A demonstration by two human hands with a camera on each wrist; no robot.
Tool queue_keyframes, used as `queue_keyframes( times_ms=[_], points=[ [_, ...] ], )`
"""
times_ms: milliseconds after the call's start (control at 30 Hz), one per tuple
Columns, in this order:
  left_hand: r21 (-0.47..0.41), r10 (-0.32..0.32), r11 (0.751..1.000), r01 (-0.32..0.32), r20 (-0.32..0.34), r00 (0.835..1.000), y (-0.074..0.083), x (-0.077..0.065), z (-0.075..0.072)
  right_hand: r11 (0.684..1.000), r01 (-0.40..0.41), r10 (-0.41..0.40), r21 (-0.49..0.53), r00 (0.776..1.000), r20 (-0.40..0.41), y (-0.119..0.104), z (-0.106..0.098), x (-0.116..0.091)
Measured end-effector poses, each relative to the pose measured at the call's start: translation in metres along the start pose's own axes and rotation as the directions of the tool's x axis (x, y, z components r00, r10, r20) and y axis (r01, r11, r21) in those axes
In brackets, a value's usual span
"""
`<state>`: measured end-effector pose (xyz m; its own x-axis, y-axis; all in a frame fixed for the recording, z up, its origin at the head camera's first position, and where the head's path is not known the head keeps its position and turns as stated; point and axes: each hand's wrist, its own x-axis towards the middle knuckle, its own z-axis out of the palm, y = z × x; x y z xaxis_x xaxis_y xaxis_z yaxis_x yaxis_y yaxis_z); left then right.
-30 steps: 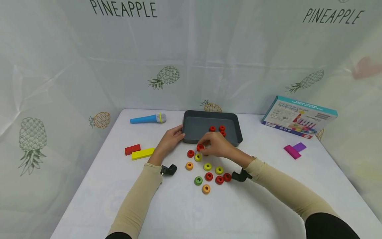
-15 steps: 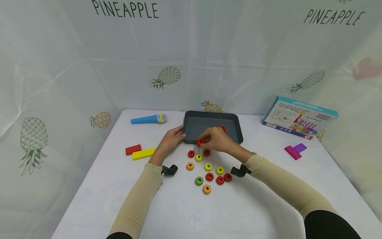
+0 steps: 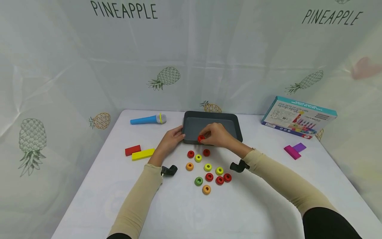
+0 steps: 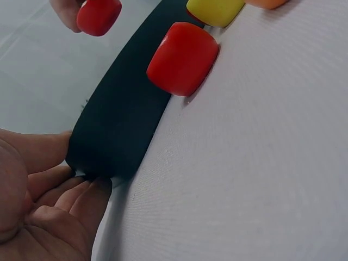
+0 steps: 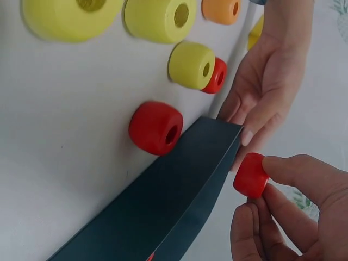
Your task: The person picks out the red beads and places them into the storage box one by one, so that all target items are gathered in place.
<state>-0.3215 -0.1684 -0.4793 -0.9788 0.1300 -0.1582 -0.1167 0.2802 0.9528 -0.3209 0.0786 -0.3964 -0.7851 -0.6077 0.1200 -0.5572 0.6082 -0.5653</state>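
Between thumb and fingers my right hand (image 3: 218, 134) pinches a red bead (image 3: 201, 138), held over the near rim of a dark grey tray (image 3: 191, 121). In the right wrist view the bead (image 5: 252, 175) is clear of the tray wall (image 5: 179, 163). My left hand (image 3: 170, 141) grips the tray's left front corner; the left wrist view shows the thumb on one side and the fingers (image 4: 87, 204) on the other. On the table before the tray lie loose beads: red (image 3: 206, 152), yellow (image 3: 208, 167), orange (image 3: 189, 166) and green (image 3: 198, 181). The right hand hides part of the tray's inside.
A blue toy microphone (image 3: 148, 119) lies left of the tray. Red (image 3: 132, 150) and yellow (image 3: 143, 154) blocks are by the left forearm. To the right are magenta (image 3: 292, 152) and purple (image 3: 299, 147) blocks, with a printed box (image 3: 299, 117) behind them against the pineapple-print sheet.
My right hand has raised the red bead from the table and carried it away from me to the tray's near rim. My left hand stays on the tray's corner.
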Motion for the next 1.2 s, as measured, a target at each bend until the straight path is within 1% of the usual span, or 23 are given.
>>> queue_keyframes(
  times_ms=[233, 700, 1067, 1200],
  points=[
    [-0.001, 0.048, 0.999, -0.048, 0.009, 0.999, 0.001, 0.000, 0.000, 0.999, -0.035, 0.035, 0.018, 0.999, 0.013, 0.006, -0.002, 0.007],
    [0.018, 0.036, 0.999, -0.036, 0.009, 0.999, 0.002, -0.001, -0.001, 0.992, -0.119, 0.118, 0.051, 0.993, 0.027, 0.018, -0.005, 0.020],
    [0.035, 0.022, 0.999, -0.022, 0.003, 1.000, 0.000, 0.000, -0.001, 0.990, -0.142, 0.142, 0.000, 0.989, 0.049, 0.027, -0.002, 0.029],
    [0.035, 0.029, 0.999, -0.029, 0.007, 1.000, -0.001, 0.001, -0.001, 0.990, -0.143, 0.143, -0.008, 0.988, 0.057, 0.029, -0.002, 0.031]
  ],
)
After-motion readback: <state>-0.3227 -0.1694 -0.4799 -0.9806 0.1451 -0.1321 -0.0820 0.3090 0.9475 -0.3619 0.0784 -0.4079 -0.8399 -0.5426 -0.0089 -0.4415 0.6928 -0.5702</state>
